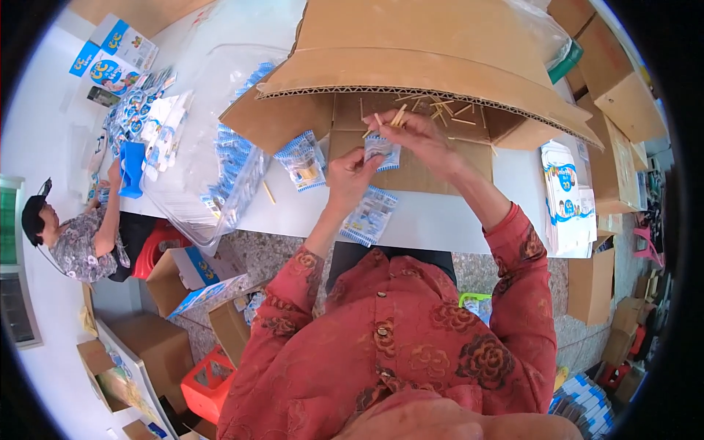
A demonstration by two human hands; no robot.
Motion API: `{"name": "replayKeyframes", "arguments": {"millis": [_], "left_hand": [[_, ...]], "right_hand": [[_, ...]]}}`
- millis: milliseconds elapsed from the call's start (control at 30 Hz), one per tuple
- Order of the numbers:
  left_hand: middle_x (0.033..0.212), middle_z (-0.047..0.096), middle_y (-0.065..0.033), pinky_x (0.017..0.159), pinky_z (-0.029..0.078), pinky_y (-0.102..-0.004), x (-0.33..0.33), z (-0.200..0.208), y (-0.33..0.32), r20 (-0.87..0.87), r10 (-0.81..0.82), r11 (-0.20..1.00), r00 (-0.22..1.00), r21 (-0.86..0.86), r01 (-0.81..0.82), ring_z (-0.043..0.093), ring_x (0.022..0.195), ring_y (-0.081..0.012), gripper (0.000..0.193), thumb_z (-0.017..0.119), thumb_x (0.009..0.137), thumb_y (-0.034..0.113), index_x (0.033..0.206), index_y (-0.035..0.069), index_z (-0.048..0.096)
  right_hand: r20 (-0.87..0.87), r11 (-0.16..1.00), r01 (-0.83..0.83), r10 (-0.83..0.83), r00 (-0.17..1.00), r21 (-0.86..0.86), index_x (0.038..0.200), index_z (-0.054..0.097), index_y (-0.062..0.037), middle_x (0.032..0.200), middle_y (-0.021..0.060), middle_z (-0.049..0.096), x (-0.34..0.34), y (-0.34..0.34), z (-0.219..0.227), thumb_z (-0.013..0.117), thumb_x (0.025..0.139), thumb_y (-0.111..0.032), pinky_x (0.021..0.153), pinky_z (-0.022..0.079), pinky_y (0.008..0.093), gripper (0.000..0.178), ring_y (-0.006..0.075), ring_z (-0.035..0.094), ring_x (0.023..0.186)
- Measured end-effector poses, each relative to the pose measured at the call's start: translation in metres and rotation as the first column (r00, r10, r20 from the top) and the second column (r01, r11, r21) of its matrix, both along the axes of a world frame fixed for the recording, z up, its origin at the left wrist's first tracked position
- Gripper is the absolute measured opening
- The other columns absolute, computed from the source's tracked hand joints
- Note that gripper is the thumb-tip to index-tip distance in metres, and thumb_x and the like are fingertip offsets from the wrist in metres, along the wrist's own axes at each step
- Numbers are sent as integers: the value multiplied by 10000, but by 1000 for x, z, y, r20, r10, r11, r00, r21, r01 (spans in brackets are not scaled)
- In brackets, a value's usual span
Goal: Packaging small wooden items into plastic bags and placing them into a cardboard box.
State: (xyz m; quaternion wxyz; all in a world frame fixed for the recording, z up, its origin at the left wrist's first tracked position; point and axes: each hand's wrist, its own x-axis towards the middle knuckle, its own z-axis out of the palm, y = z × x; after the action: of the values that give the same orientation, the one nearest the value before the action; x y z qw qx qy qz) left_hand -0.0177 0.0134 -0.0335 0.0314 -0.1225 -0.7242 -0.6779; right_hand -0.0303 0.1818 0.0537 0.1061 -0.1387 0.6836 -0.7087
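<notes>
My left hand (349,178) grips a small blue-and-white plastic packet (386,152) by its near edge, in front of the opening of a cardboard box (433,66). Just above the packet, my right hand (416,139) pinches a few short, thin yellowish sticks (398,116) between its fingertips. More loose sticks (462,121) lie scattered inside the box. On the white table, a filled packet (302,163) sits to the left of my hands, and another packet (368,215) lies nearer me at the table's edge. What the held packet contains is partly covered by my fingers.
A clear plastic tray (187,158) with rows of blue-and-white packets (233,165) stands at left. Beyond it, a co-worker (99,235) reaches toward a blue holder (132,170) beside piled packaging. Flat printed cartons (565,198) are stacked at the right edge. A single stick (269,193) lies near the tray.
</notes>
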Motion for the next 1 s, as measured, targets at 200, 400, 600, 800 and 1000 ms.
{"name": "replayKeyframes", "arguments": {"millis": [200,400,600,800,1000], "left_hand": [[568,502,39,464,320,-216,1,4,-1,56,-26,998,998,-47,29,390,525,-26,171,677,807,164,854,2,658],[571,472,59,458,299,-208,4,1,-4,49,-55,997,997,57,52,371,531,-19,165,664,821,147,869,-10,659],[561,446,69,450,273,-207,5,2,-7,64,-65,994,996,90,59,342,530,-15,155,663,821,138,856,-13,660],[561,456,62,447,277,-212,7,18,-4,40,-70,995,997,68,68,354,531,-16,153,670,813,134,815,-18,648],[566,469,53,453,285,-209,9,13,-6,38,-75,994,996,86,71,360,529,-20,149,670,811,131,818,-17,647]], "right_hand": [[98,999,-34,35,995,-13,1062,611,-49,1132,36,606,-8,1,5,541,909,-215,904,408,287,237,114,533,1033],[63,994,-12,19,998,-112,1066,610,-68,1101,39,627,-7,-6,6,541,906,-211,914,384,278,226,103,527,1026],[33,986,-9,15,999,-167,1053,619,-62,1122,53,619,-3,-9,12,556,896,-201,927,388,287,219,124,533,1047],[96,996,-61,68,993,-71,1052,625,-57,1171,60,587,1,-5,11,570,885,-193,932,392,292,223,119,525,1062],[2,989,-114,115,993,-97,1099,590,-52,1202,49,549,-1,1,19,561,888,-160,933,394,277,239,118,515,1073]]}}
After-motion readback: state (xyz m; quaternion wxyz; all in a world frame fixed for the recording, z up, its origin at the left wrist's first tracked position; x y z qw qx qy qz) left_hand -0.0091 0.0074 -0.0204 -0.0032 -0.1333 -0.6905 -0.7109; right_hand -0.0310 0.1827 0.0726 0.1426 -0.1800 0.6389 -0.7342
